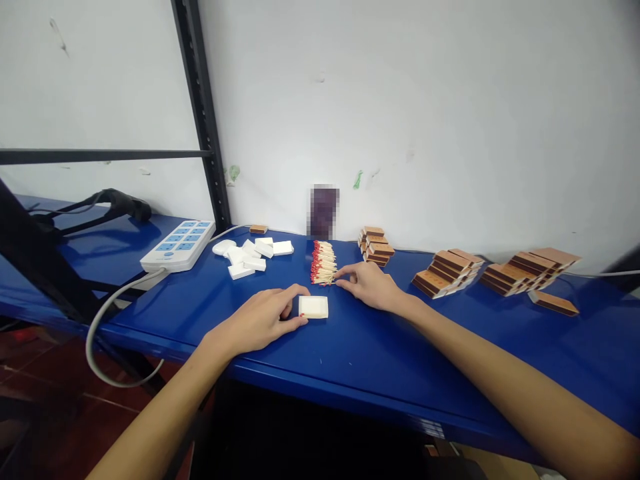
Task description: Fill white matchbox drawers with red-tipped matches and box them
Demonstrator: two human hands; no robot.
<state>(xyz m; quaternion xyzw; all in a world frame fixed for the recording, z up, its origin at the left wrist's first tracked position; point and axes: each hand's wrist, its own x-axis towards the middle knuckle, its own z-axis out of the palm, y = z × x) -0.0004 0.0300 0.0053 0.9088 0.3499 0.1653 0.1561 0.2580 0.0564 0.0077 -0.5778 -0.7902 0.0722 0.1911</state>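
Observation:
My left hand (265,317) grips a small white matchbox tray (313,305) by its left end, thumb at the near corner and index finger at the far corner. A match or two with a red head lies along the tray's near side. Just beyond it, a row of red-headed matches (324,261) is piled on the blue surface, heads to the left. My right hand (369,283) is at the near right end of this pile, thumb and index finger pinched on the tail of a match (327,283).
Several white trays (247,260) lie loosely at the left, beside a white power strip (179,245). Stacked matchbox sleeves (376,247) stand behind my right hand, with more stacks (445,272) farther right. A dark shelf post (203,100) rises at the left against the wall.

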